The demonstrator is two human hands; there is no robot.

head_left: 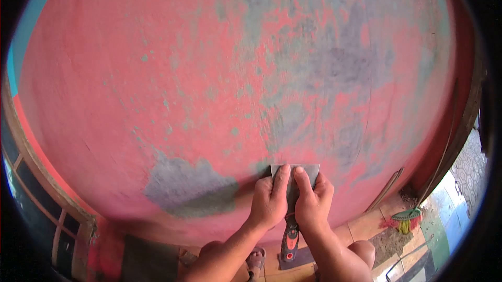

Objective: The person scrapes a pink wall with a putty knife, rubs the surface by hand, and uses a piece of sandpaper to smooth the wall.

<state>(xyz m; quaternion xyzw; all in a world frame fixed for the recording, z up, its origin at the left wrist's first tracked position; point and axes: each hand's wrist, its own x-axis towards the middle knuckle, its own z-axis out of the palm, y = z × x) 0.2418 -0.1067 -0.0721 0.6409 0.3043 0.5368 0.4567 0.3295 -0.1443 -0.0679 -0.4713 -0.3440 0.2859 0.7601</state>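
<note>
left hand (270,201) and right hand (314,201) grip the scraper (291,232) between them.

A red-pink painted wall (193,72) is seen across most of the view, mottled by grey and green patches, most densely at centre and right. A turquoise band (37,12) is noted at upper left. Below it, a multi-paned window (35,188) is framed in brown. The floor (363,225) is laid with orange tiles; debris (389,241) is scattered near a multicoloured broom (403,220). Patterned paving (469,156) is lit by daylight at far right.
</note>
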